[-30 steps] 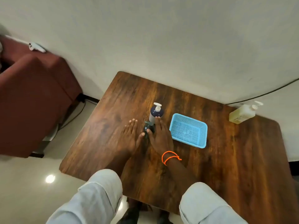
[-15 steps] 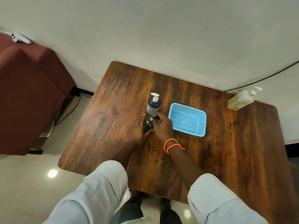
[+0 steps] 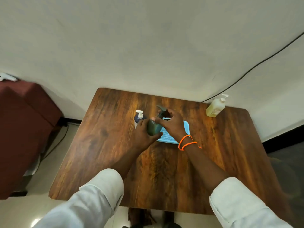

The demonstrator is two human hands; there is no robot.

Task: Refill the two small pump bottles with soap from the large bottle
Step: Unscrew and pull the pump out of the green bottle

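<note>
- The left hand (image 3: pixel 142 134) grips the dark green pump bottle (image 3: pixel 153 127) around its body.
- The right hand (image 3: pixel 172 125) pinches its pump head (image 3: pixel 162 110).
- A blue bottle (image 3: pixel 137 118) stands just beside them on the surface (image 3: pixel 105 145).

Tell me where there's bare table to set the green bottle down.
Bare wood lies between the blue tray and the large yellow bottle, and along the table's near left edge. Crowded: around both hands, green bottle and navy bottle.

1 head-worn view looks steeply down over the wooden table (image 3: pixel 230 153), wall beyond
</note>
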